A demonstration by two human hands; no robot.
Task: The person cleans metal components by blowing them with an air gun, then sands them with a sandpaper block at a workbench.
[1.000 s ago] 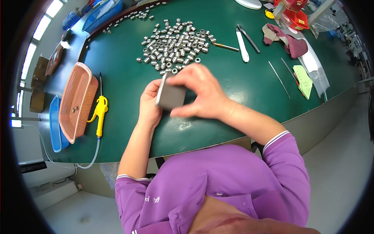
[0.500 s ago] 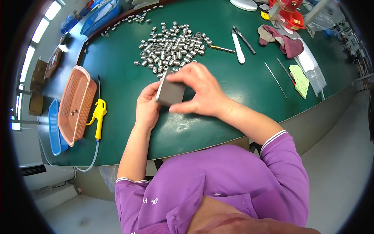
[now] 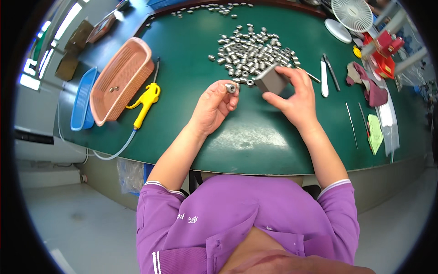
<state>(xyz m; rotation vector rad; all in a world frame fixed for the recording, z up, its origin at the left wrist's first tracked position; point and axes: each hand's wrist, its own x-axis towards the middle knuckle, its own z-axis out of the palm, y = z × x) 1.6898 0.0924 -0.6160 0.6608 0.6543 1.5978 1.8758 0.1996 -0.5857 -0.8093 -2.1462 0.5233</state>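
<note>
Between the thumb and fingers of my left hand (image 3: pixel 212 106) is a small metal sleeve (image 3: pixel 231 88), its hollow end showing. My right hand (image 3: pixel 299 97) grips a dark grey rectangular block (image 3: pixel 272 83) by its edges, fingers on top and thumb below. The hands are apart, with green table between them. Just beyond them lies a loose pile of shiny metal sleeves (image 3: pixel 251 52). The block hides part of the pile's near right side.
To the left are a pink basket (image 3: pixel 101 102) with a few sleeves, a blue basket (image 3: pixel 82 107) and a yellow air gun (image 3: pixel 148 98) with a hose. Rightward lie a white-handled tool (image 3: pixel 324 80), pliers (image 3: pixel 332 73), a thin rod (image 3: pixel 351 125), green paper (image 3: pixel 375 132) and a cloth (image 3: pixel 376 95).
My hands have moved apart. The block has gone rightward in my right hand, away from my left, where a sleeve now shows. The whole view has shifted as the head turned.
</note>
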